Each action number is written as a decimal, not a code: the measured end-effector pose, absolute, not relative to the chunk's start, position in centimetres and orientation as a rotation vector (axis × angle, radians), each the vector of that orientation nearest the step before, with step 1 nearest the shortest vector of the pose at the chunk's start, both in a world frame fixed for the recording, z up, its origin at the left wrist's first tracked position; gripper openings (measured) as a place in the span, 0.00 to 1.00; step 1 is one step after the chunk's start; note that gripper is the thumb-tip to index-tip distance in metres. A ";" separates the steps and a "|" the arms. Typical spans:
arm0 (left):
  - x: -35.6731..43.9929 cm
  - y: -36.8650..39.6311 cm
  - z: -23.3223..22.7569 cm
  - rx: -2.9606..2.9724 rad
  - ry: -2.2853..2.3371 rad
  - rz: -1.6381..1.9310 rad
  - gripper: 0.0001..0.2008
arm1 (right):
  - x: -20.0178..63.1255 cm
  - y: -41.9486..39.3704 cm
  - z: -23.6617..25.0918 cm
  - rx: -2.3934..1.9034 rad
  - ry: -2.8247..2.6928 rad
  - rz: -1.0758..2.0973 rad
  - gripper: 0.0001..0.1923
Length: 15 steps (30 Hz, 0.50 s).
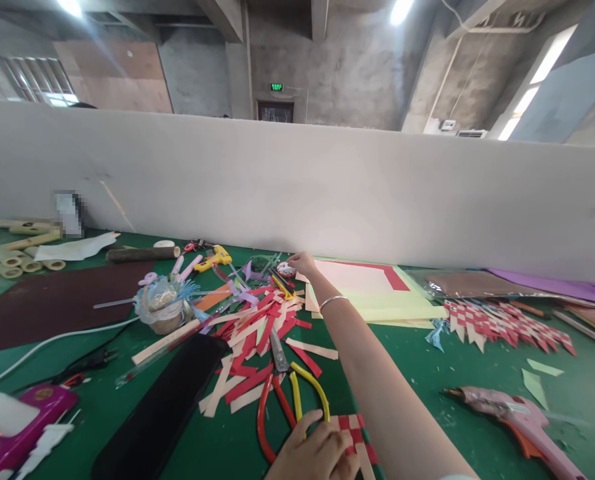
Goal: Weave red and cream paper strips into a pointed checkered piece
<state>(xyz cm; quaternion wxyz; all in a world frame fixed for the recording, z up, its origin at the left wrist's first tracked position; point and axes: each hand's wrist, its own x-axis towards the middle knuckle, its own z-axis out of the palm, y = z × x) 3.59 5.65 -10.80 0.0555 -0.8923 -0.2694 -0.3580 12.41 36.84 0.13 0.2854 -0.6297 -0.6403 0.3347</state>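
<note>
My left hand (322, 450) is at the bottom edge, fingers curled over a red-and-cream woven paper piece (351, 427) that it partly hides. Its fingertips are close to the yellow handle of the scissors (280, 363), which lie with blades pointing away; the other handle is red. My right arm, with a bangle at the wrist, stretches across the table. At its end my right hand (303, 264) has its fingers bent down on a small round white-and-red thing (286, 269). Loose red and cream paper strips (250, 340) are heaped between the two hands.
A black case (162, 407) lies left of the scissors. Glue guns, one pink (512, 413) and one yellow (214, 259), lie right and far left. Pale paper sheets (367, 287) lie beside my right arm. A jar (164, 307) holds blue ribbon. A white partition (277, 187) borders the table.
</note>
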 end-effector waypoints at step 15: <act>2.9 5.1 -4.4 -2.653 -0.707 -1.060 0.09 | 12.7 36.6 0.3 -1.473 -1.504 1.170 0.17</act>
